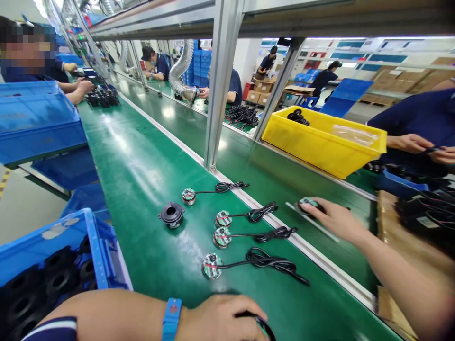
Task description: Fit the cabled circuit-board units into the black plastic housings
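Observation:
My left hand (pixel 227 319), with a blue wristband, is closed over a black round part (pixel 267 330) at the bottom edge; most of that part is hidden. On the right, my right hand (pixel 336 219) pinches a round motor core with a green circuit board (pixel 307 202) above the far green strip. Between my hands, several similar motor cores with cables lie in a row, the nearest motor core (pixel 212 265) closest to my left hand. Their black cables (pixel 272 261) are coiled towards the metal rail. A black motor housing (pixel 171 214) stands left of the row.
A blue crate (pixel 101 251) of black housings stands at lower left. A metal post (pixel 222 85) rises from the white rail. Beyond it is a yellow bin (pixel 320 147). Cardboard (pixel 391 222) and black cables lie at right. Co-workers sit along the line.

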`<state>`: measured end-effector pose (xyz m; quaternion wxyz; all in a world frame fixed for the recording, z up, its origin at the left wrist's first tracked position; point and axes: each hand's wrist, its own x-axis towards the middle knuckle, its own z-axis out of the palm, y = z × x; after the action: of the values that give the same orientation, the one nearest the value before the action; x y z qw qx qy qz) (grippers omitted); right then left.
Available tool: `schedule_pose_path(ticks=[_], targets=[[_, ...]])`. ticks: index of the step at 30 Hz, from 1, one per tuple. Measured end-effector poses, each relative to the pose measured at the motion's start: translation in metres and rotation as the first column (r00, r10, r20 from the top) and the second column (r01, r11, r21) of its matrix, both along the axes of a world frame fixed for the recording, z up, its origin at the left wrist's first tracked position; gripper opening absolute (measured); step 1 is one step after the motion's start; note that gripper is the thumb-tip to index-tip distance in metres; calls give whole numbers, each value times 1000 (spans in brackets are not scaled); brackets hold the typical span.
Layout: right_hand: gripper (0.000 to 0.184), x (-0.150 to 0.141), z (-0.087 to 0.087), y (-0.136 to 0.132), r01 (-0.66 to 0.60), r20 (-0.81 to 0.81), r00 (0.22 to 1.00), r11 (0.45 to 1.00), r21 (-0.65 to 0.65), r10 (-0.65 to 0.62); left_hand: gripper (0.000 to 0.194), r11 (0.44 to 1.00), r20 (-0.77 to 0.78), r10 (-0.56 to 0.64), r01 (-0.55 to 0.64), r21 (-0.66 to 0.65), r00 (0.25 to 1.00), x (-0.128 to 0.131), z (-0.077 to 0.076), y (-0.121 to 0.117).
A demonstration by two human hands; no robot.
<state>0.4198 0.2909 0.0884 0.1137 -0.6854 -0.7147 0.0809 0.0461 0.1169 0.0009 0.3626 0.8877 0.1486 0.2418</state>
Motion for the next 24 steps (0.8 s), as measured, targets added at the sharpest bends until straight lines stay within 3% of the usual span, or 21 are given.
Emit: schedule_pose_path(ticks=[4, 6, 8, 11, 15, 17, 19, 22, 24], targets=[[53, -104, 10, -28, -336, -132, 938, 934, -125, 320, 53, 998, -15, 67, -67, -9, 998, 2, 9, -5], [52, -152, 11, -37, -408, -144, 910, 902, -138, 390, 56, 995, 16, 91, -90, -40, 996, 0, 17, -7], [49, -182, 17, -52, -392, -122, 917, 913, -110, 379, 56, 994, 3, 79, -78, -76, 997, -5, 26, -10], [50, -192, 33, -105, -311, -110, 945, 950, -23, 306, 52, 991, -77, 67, -75, -114, 995, -18, 40, -20], [47, -183, 43, -221, -255, -209, 942, 965, 67, 264, 56, 978, -96, 108, -123, -166, 989, -36, 52, -39], [51, -185, 32, -274, -239, -248, 931, 960, 143, 269, 63, 967, -100, 140, -158, -200, 985, -42, 55, -48], [41, -193, 11, -313, -206, -298, 919, 960, 192, 257, 66, 959, -126, 165, -189, -210, 978, -46, 55, -56], [19, -204, -20, -341, -135, -371, 901, 958, 254, 225, 64, 960, -130, 183, -205, -188, 975, -49, 53, -63], [19, -208, -28, -346, -72, -400, 898, 959, 274, 182, 65, 961, -89, 195, -208, -183, 977, -50, 50, -65]])
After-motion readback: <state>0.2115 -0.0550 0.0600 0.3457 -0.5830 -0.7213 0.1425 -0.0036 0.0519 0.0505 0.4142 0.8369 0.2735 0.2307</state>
